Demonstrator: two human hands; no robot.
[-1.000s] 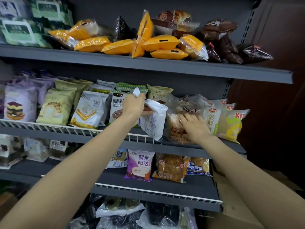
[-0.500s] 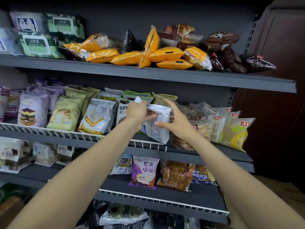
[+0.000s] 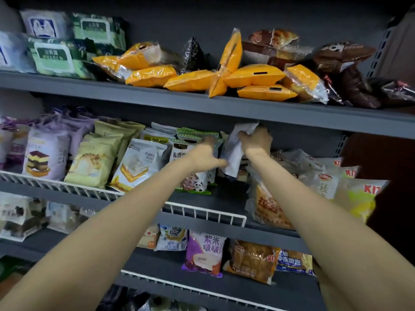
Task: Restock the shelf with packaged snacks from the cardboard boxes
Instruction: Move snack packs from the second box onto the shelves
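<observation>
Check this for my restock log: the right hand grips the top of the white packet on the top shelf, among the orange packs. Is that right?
Not quite. The head view shows the right hand gripping the top of the white packet on the middle shelf, under the top shelf where the orange packs lie.

Both forearms are bare to the frame's 6 o'clock edge, the left hand (image 3: 203,153) and right hand (image 3: 256,140) ungloved, without sleeves.

Dim, even light; deep shadow under shelf boards; slight motion blur; wide-angle bending at edges.
</observation>
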